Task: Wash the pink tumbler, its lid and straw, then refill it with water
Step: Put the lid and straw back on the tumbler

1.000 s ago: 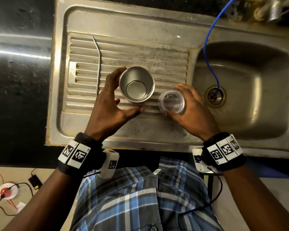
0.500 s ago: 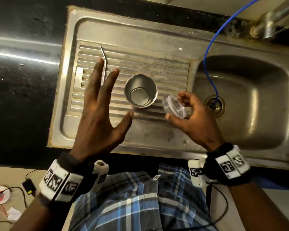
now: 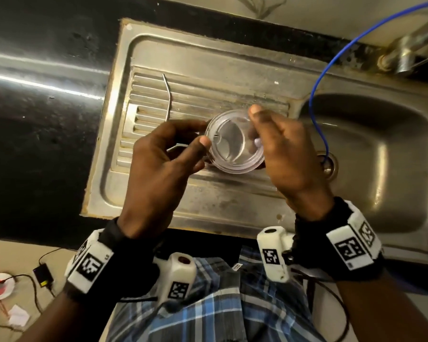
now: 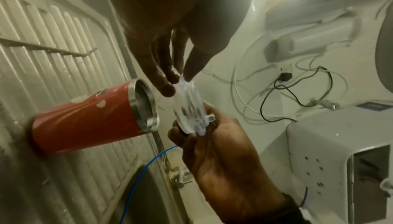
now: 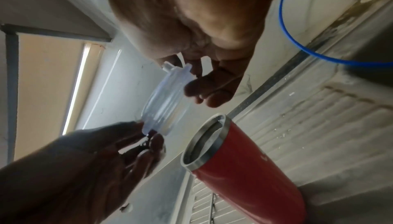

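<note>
Both hands pinch the clear lid [image 3: 235,141] by its rim, left hand [image 3: 158,169] and right hand [image 3: 287,156] opposite, held above the open tumbler [image 4: 93,118] standing on the drainboard [image 3: 208,95]. Judged: fitting the lid; next, lower it squarely onto the rim.

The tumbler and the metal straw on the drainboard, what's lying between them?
In the head view the left hand covers that stretch; the straw lies apart from the tumbler.

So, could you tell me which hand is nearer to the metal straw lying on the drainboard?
Left. The left hand pinches the clear lid's edge just beside the straw, while the right hand holds the lid's far side, toward the sink basin.
</note>
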`<action>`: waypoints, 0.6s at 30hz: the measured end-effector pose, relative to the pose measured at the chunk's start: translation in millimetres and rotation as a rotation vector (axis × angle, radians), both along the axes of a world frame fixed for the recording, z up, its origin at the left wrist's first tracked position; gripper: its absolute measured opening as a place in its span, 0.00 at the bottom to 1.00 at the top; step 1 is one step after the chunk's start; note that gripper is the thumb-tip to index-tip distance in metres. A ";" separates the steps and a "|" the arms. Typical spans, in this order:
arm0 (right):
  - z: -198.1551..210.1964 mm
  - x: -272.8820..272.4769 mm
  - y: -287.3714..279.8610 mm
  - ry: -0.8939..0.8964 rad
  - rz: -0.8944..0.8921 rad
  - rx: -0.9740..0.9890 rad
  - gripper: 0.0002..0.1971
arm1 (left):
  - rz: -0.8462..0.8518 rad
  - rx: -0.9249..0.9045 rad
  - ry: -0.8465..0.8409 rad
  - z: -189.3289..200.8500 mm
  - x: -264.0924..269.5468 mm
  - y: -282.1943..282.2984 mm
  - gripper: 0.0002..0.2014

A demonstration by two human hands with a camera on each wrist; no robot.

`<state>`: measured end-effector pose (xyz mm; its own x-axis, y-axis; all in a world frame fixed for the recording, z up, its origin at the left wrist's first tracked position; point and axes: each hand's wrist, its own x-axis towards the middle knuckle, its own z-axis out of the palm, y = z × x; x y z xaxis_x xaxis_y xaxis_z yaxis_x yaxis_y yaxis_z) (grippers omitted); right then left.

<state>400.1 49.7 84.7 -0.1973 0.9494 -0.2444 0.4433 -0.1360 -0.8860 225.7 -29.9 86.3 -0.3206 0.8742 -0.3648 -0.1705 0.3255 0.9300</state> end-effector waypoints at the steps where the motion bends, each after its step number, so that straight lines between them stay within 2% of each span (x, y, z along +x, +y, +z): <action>1: -5.0 -0.9 0.0 -0.056 0.005 0.069 0.24 | 0.017 -0.005 0.001 -1.6 0.1 1.1 0.08; 3: -15.0 -3.3 0.1 -0.107 -0.003 0.158 0.21 | 0.046 -0.011 0.028 -6.8 -1.8 3.6 0.08; 5: -23.1 -4.8 0.5 -0.084 -0.032 0.190 0.15 | 0.052 -0.016 0.076 -10.9 -4.5 7.1 0.08; 10: -28.9 -4.1 1.7 0.064 -0.104 0.099 0.12 | 0.044 -0.035 0.145 -19.5 -13.1 13.4 0.08; 18: -37.7 4.4 2.0 0.073 -0.098 0.065 0.13 | 0.018 -0.041 0.135 -28.7 -14.9 12.2 0.07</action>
<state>404.5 51.7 47.0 -0.1182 0.9783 -0.1700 0.3646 -0.1165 -0.9239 210.8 -17.7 57.6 -0.3851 0.8529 -0.3525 -0.0506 0.3619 0.9308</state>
